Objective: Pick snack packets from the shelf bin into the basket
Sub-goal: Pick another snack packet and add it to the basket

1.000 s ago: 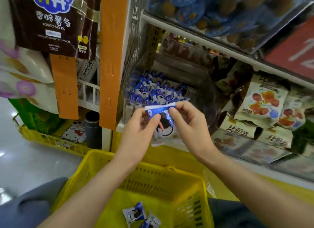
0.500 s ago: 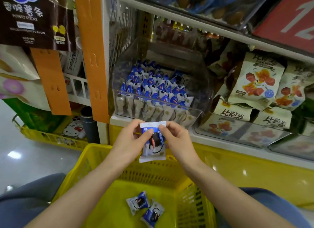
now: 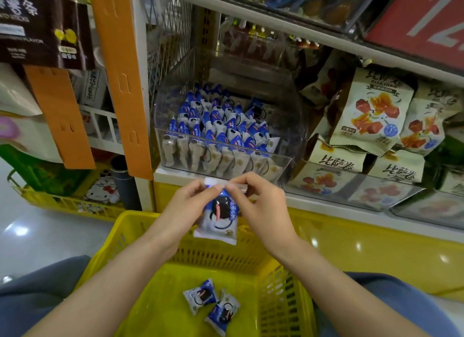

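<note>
A blue and white snack packet [image 3: 219,221] hangs upright over the far rim of the yellow basket [image 3: 286,296]. My left hand [image 3: 187,206] pinches its top left corner, and my right hand [image 3: 261,206] pinches the top right corner. Two more of the same packets [image 3: 212,305] lie on the basket's floor. Just beyond my hands, the clear shelf bin [image 3: 288,125] holds several rows of these packets.
Beige snack bags [image 3: 371,115] fill the clear bins to the right on the same shelf. An orange upright strip [image 3: 120,80] stands left of the bin. A second yellow basket [image 3: 57,201] sits on the floor at the left. The yellow shelf base [image 3: 376,256] runs right.
Both hands have brought the packet down from in front of the bin to just above the basket's far rim. The view has tilted downward.
</note>
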Action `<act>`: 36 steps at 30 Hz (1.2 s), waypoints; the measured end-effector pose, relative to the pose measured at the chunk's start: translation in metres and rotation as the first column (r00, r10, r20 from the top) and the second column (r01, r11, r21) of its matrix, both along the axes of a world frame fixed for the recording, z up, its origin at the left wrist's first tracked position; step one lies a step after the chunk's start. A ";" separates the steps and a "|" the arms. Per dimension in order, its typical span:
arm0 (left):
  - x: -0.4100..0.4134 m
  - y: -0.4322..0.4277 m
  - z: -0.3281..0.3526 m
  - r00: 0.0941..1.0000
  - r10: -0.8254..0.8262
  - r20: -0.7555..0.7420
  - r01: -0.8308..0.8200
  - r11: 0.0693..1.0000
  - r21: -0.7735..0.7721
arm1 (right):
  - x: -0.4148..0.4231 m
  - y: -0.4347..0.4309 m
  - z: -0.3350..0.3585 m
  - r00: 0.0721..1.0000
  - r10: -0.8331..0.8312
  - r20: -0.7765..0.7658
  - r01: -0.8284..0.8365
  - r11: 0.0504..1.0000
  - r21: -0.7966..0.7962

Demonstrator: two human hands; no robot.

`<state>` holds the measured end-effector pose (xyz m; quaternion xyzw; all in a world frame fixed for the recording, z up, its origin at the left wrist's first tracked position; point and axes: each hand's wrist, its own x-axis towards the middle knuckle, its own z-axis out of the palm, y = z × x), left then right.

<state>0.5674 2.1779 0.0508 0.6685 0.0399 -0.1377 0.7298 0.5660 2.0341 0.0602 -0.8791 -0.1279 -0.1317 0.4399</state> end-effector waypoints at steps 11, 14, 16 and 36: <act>0.003 0.007 0.005 0.940 0.277 0.200 -0.274 0.961 -0.045 | 0.001 -0.002 0.008 0.798 0.181 -0.575 0.199 0.821 0.535; 0.003 0.008 0.004 0.920 0.266 0.290 -0.292 0.955 0.051 | -0.001 -0.002 0.006 0.784 0.143 -0.604 -0.040 0.983 0.180; 0.003 0.010 0.003 0.914 0.226 0.336 -0.280 0.952 0.121 | -0.003 -0.001 0.002 0.857 0.097 -0.505 -0.120 0.993 -0.013; -0.002 0.003 0.009 0.946 -0.027 0.323 -0.044 0.976 0.213 | -0.008 -0.002 0.014 1.000 0.005 0.019 -0.006 0.999 0.039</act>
